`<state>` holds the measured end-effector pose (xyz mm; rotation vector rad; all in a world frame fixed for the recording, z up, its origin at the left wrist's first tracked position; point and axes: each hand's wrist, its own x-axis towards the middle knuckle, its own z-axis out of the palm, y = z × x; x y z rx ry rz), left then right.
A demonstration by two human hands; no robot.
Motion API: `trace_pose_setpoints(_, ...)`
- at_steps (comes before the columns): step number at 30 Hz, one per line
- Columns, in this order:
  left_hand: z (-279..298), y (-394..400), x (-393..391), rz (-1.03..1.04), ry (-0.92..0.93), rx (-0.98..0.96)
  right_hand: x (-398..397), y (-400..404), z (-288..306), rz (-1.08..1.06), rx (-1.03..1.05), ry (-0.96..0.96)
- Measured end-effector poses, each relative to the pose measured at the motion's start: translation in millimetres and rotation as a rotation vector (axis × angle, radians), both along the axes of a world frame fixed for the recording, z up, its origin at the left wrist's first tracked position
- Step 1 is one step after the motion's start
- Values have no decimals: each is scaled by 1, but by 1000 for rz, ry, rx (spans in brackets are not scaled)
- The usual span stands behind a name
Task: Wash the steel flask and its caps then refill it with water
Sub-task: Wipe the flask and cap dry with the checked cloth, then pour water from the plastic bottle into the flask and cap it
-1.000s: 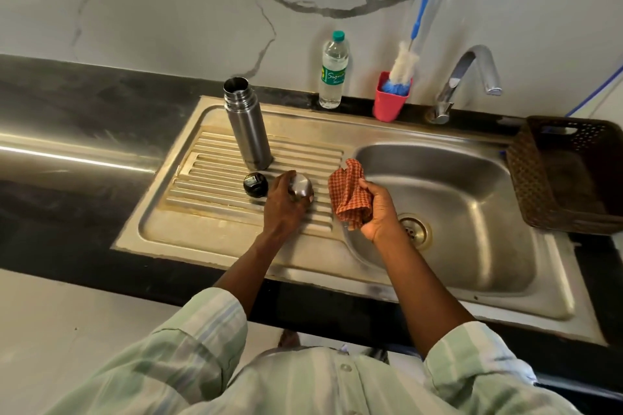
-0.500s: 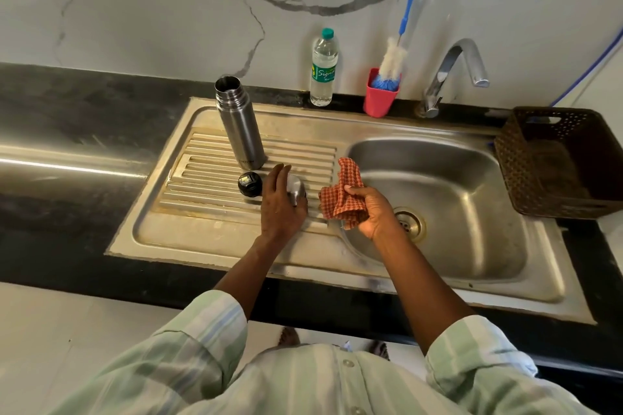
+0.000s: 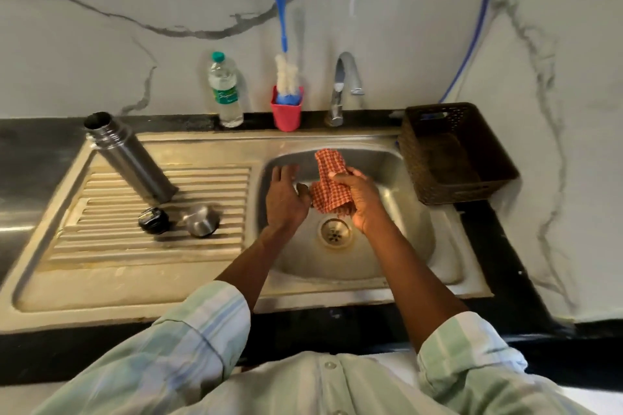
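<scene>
The open steel flask [image 3: 129, 158] stands upright on the ribbed drainboard [image 3: 101, 263] at the left. In front of it lie the black inner cap [image 3: 153, 220] and the steel outer cap [image 3: 201, 221], side by side. Over the sink basin [image 3: 397, 246], my right hand [image 3: 360, 200] grips an orange checked cloth [image 3: 328, 178]. Beside the cloth, my left hand [image 3: 286, 199] is open with straight fingers, its thumb close to the cloth, and holds nothing.
At the back stand a plastic water bottle [image 3: 226, 91], a pink cup [image 3: 286, 111] with a blue-handled bottle brush [image 3: 282, 27], and the tap [image 3: 344, 87], which is not running. A brown plastic basket [image 3: 455, 155] sits right of the basin. The drain [image 3: 335, 232] lies below my hands.
My left hand let go of the steel cap on the drainboard and moved right over the basin. My right hand carried the cloth farther over the basin.
</scene>
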<state>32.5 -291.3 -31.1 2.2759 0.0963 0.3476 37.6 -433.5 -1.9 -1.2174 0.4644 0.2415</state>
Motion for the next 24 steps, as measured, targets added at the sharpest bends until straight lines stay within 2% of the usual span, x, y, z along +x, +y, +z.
trace_pose_setpoints(4, 10, -71, 26, -175, 51, 45, 15, -72, 22, -157, -228, -153)
trace_pose_setpoints(8, 17, -132, 50, -353, -8, 86, 32, -137, 50, -337, -662, -365)
trace_pose_setpoints(12, 32, -178, 63, -387, 0, 51, 59, -196, 55, -286, -1010, -413)
trace_pose_setpoints(18, 38, -211, 73, -461, 151, -33, 93, -239, 33, -168, -1592, -313)
trace_pose_setpoints(21, 34, -214, 72, -461, 181, -53, 99, -236, 13, 198, -1663, -194)
trace_pose_setpoints(23, 32, -212, 70, -445, 174, -57, 98, -225, 4, 249, -1575, -31)
trace_pose_setpoints(24, 32, -209, 69, -430, 167, -58, 96, -218, 3, 193, -1545, -30)
